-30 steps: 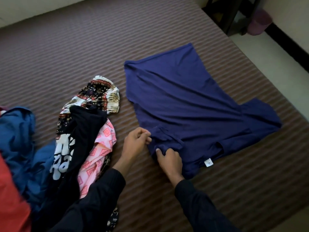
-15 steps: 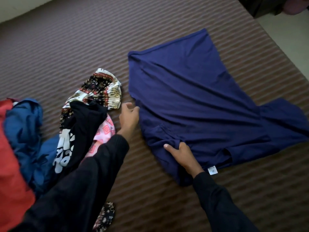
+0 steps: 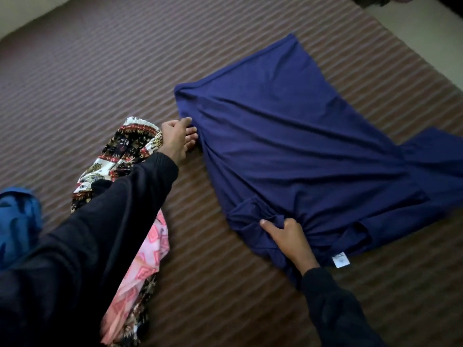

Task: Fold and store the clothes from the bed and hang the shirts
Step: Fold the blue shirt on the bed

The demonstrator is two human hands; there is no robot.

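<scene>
**Navy shirt spread on the bed**

The navy shirt [image 3: 300, 151] is laid flat on the striped bed [image 3: 100, 71]. Its bunched lower fabric is gripped by the right hand [image 3: 288, 239], fingers curled. Its left edge is pinched by the left hand [image 3: 176, 139]. A patterned garment [image 3: 125, 151] and a pink garment [image 3: 147, 249] are piled just beside it.

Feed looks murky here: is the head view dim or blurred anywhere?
Head view: dim, flat light, no glare; left sleeve smeared by blur; navy shirt, its white tag and both hands, left, right, fairly sharp; stripes bow at the frame edges.
</scene>
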